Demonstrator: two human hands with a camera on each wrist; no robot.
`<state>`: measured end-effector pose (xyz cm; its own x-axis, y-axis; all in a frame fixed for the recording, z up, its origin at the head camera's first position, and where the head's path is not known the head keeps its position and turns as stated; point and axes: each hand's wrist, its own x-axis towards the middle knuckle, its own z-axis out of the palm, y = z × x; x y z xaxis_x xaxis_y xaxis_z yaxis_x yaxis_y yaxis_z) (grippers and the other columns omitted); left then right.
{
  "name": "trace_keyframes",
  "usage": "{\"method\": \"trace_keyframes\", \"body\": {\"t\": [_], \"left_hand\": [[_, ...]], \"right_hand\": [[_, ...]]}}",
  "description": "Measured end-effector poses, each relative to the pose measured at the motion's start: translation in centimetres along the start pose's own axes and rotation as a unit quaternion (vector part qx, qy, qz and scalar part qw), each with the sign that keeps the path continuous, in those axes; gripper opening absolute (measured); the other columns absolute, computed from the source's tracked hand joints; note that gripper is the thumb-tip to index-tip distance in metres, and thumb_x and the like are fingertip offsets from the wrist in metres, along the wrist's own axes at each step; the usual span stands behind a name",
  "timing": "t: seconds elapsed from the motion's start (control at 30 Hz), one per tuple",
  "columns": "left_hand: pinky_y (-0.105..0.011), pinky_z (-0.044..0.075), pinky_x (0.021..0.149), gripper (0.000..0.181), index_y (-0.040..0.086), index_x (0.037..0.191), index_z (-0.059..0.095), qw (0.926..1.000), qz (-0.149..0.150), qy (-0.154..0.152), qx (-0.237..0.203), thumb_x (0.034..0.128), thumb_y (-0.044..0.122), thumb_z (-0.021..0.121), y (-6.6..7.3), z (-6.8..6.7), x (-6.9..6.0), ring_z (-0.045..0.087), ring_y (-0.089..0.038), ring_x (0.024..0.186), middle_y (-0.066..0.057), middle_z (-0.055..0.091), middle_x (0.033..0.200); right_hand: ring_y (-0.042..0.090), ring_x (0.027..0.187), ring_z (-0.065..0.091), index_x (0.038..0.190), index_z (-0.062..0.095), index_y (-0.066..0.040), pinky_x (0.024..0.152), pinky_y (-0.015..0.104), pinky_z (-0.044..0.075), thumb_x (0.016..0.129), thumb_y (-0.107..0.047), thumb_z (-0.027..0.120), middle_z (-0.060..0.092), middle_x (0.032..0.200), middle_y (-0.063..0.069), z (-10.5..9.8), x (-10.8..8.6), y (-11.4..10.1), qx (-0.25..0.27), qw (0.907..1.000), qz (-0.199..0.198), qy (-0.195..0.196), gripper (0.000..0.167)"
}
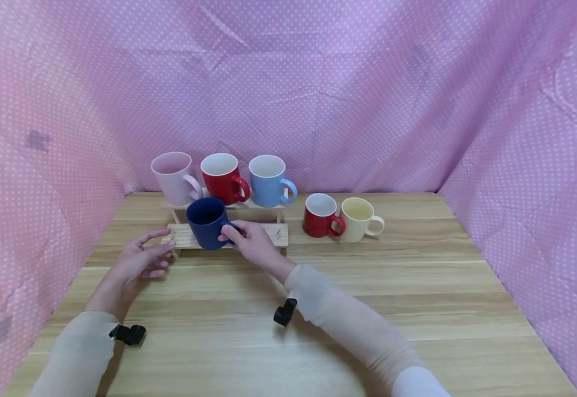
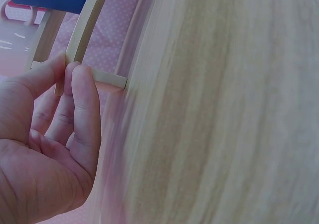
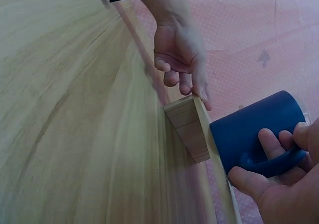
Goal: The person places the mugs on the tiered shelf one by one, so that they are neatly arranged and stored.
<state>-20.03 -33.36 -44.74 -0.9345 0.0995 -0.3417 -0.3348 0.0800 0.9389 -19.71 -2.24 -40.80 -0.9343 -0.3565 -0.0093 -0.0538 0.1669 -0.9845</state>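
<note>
A dark blue mug (image 1: 206,225) is at the lower step of a wooden rack (image 1: 279,234), left of its middle. My right hand (image 1: 255,242) grips its handle, fingers curled round it in the right wrist view, where the mug (image 3: 256,129) meets the board. With thumb and fingertips, my left hand (image 2: 55,129) pinches the left end of the lower board (image 2: 82,35). On the upper step stand a pink mug (image 1: 171,182), a red mug (image 1: 219,182) and a light blue mug (image 1: 265,184), handles to the right.
Right of the rack, a smaller red mug (image 1: 318,219) and a pale yellow mug (image 1: 355,223) stand close together on the wooden table (image 1: 417,275). Pink dotted cloth (image 1: 318,99) hangs behind and at both sides.
</note>
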Motion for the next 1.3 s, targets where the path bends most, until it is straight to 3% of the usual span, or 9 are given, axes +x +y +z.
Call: {"method": "trace_keyframes", "body": {"t": [0.1,0.2,0.33,0.57,1.0,1.2,1.3], "left_hand": [[-0.031,0.063,0.060,0.041,0.035,0.129,0.058,1.0000,0.002,0.004,0.007,0.0933,0.030,0.077,0.1,-0.2,0.2,0.067,-0.011,0.065,0.002,0.073,0.086],[-0.031,0.063,0.061,0.041,0.035,0.129,0.057,0.9999,0.002,0.004,0.015,0.0932,0.031,0.077,0.2,-0.3,0.4,0.067,-0.011,0.066,0.002,0.073,0.087],[-0.032,0.063,0.062,0.042,0.034,0.131,0.057,0.9999,0.002,-0.003,0.011,0.0942,0.029,0.076,0.2,-0.4,0.4,0.068,-0.012,0.066,0.000,0.073,0.088],[-0.031,0.063,0.060,0.043,0.030,0.133,0.057,1.0000,0.000,-0.002,-0.005,0.0947,0.026,0.076,0.1,0.1,0.3,0.067,-0.011,0.065,0.000,0.073,0.086],[-0.034,0.064,0.063,0.047,0.033,0.138,0.053,0.9998,-0.010,0.000,0.020,0.0965,0.027,0.073,-0.6,-0.6,0.2,0.068,-0.012,0.067,0.002,0.073,0.088],[-0.033,0.063,0.063,0.042,0.035,0.134,0.054,0.9998,-0.005,-0.003,0.019,0.0966,0.027,0.073,-0.2,-0.4,0.2,0.068,-0.011,0.067,0.002,0.074,0.088],[-0.032,0.063,0.062,0.040,0.036,0.131,0.056,0.9998,-0.001,-0.006,0.017,0.0964,0.026,0.073,0.0,-0.2,0.2,0.068,-0.012,0.067,0.002,0.074,0.087]], "right_hand": [[0.026,0.109,0.067,0.124,0.069,-0.014,0.092,0.032,0.058,0.103,-0.038,0.059,0.076,0.102,0.000,0.0,0.3,0.0,-0.012,0.9999,-0.011,0.002,0.034],[0.034,0.111,0.064,0.124,0.069,-0.013,0.093,0.041,0.058,0.103,-0.038,0.060,0.076,0.103,0.006,-0.1,0.5,0.0,-0.007,0.9999,-0.015,-0.002,0.034],[0.031,0.109,0.064,0.126,0.069,-0.014,0.097,0.052,0.055,0.102,-0.038,0.061,0.075,0.106,0.009,-0.2,0.5,0.1,0.011,0.9999,0.001,-0.011,0.035],[0.038,0.116,0.061,0.127,0.069,-0.015,0.100,0.056,0.052,0.102,-0.039,0.062,0.074,0.107,0.010,-0.3,0.5,0.4,0.029,0.9993,0.017,-0.014,0.034],[0.033,0.116,0.063,0.120,0.071,-0.017,0.097,0.053,0.055,0.103,-0.040,0.060,0.075,0.106,0.005,0.1,0.2,0.1,0.021,0.9990,0.035,-0.018,0.031],[0.023,0.106,0.065,0.125,0.067,-0.019,0.087,0.037,0.060,0.101,-0.048,0.060,0.073,0.111,-0.004,-0.7,-0.3,-0.4,-0.042,0.9989,0.021,0.008,0.038],[0.017,0.107,0.064,0.134,0.062,-0.019,0.090,0.031,0.059,0.101,-0.048,0.059,0.068,0.120,-0.005,-1.4,-1.1,-1.0,-0.062,0.9978,0.018,0.016,0.044]]}}
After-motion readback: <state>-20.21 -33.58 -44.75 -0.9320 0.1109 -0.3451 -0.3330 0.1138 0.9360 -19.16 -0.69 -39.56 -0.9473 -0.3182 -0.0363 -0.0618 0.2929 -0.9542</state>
